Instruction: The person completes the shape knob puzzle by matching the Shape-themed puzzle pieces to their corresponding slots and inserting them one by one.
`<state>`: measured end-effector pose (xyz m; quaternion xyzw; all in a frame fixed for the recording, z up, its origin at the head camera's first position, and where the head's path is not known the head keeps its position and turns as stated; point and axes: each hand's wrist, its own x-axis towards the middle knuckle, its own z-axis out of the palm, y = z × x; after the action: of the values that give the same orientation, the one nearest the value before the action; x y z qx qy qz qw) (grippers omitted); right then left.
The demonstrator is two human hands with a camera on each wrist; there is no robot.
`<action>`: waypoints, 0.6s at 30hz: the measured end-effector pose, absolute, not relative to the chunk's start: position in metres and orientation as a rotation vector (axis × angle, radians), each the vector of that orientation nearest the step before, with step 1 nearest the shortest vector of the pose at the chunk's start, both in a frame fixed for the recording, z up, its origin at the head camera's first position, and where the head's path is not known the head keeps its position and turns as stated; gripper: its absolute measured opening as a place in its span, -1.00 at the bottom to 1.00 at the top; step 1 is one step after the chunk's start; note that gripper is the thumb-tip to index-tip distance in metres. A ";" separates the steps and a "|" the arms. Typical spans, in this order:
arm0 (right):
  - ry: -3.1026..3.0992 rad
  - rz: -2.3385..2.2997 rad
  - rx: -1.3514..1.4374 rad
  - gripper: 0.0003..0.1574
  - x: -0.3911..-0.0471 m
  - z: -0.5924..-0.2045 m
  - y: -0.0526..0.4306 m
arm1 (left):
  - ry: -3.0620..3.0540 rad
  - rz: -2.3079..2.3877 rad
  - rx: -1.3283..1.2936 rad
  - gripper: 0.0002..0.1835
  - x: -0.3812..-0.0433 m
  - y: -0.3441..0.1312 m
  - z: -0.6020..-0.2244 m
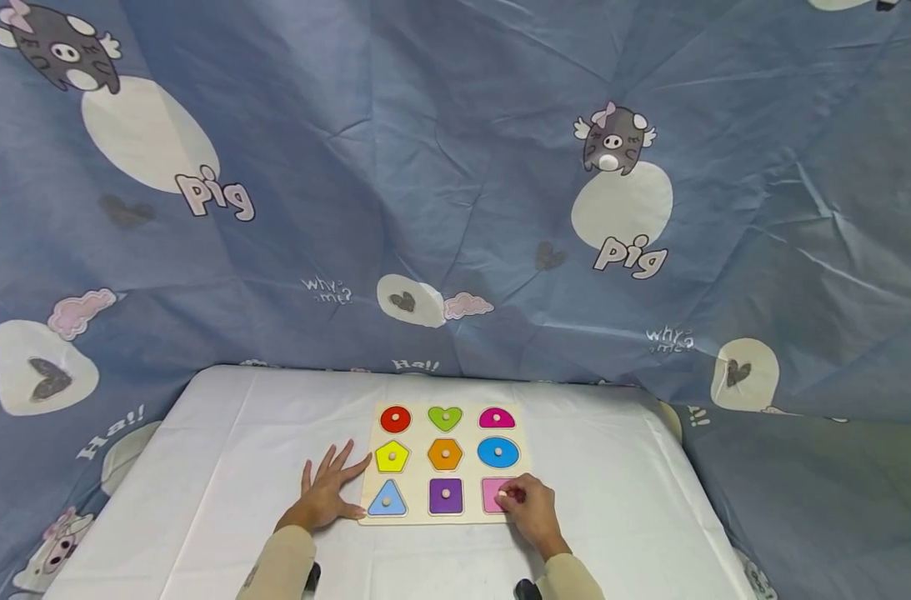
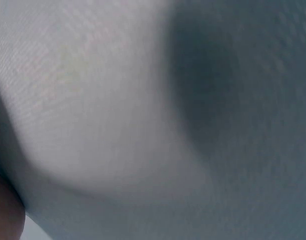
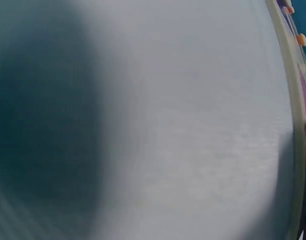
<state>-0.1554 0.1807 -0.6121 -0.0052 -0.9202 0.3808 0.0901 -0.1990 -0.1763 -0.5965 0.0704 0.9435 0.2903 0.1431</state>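
A pale wooden shape puzzle board (image 1: 417,456) lies flat on the white-covered table. My left hand (image 1: 322,493) spreads its fingers along the board's left edge, thumb by the lower corner and index fingertip higher up. At the lower right, my right hand (image 1: 535,510) pinches the knob of the pink square piece (image 1: 489,492), which lies over its place and is partly covered by the fingers. Beside it is the purple square piece (image 1: 436,505), and above it the blue oval piece (image 1: 485,454). The board's rim (image 3: 287,65) shows at the right of the right wrist view.
Other knobbed pieces sit in the board: a blue triangle (image 1: 386,510), yellow pentagon (image 1: 383,454), orange hexagon (image 1: 436,454), red circle (image 1: 395,427), green heart (image 1: 446,425) and magenta half-circle (image 1: 496,423). Blue printed cloth (image 1: 455,183) hangs behind the table (image 1: 237,467).
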 end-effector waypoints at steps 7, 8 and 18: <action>-2.752 1.186 0.002 -0.84 -0.155 -0.613 0.179 | 2.730 0.818 0.194 0.05 -0.194 -0.181 -0.598; -2.752 1.194 0.007 -0.84 -0.155 -0.613 0.179 | 2.731 0.816 0.194 0.05 -0.193 -0.182 -0.598; -2.790 1.342 0.059 -0.75 -0.153 -0.601 0.208 | 2.665 0.756 0.333 -0.10 -0.196 -0.175 -0.580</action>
<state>-0.1533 0.2079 -0.6009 0.0189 -0.9008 0.4333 0.0224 -0.1956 -0.1755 -0.5797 0.1175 0.9404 0.2669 0.1749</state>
